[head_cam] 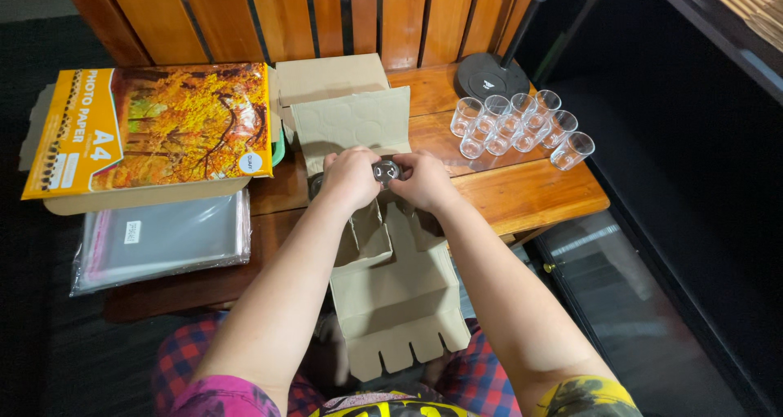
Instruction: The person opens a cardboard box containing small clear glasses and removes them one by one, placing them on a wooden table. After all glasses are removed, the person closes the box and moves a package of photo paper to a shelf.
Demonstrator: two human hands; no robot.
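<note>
I have a small clear glass [386,172] pinched between both hands over the divided cardboard box [391,295], which lies opened out from the tabletop [522,193] edge down onto my lap. The glass sits just at the 12 o'clock end of the box's cell dividers, its round end facing up at me.

My left hand [351,178] grasps it from the 9 o'clock side, fingers curled in and closed around the glass; my right hand [424,180] meets it from 3 o'clock, fingertips closed on the same glass. Neither grip is loose, and both touch the cardboard just beneath.

To do this well, I judge I should keep the glass square to the cell walls, steady the thin divider with the fingers underneath, and press lightly: the cardboard folds easily and the glass could slip sideways if squeezed unevenly.

A cluster of matching glasses [522,123] stands on the tabletop at about 2 o'clock from my hands, well apart, beside a round black stand base [492,76]. At 10 o'clock lies a pack of photo paper [155,127] with an autumn-tree cover, resting over clear plastic sleeves [163,242]. The box's punched lid flap [352,123] stands up just behind my hands at 12 o'clock.
</note>
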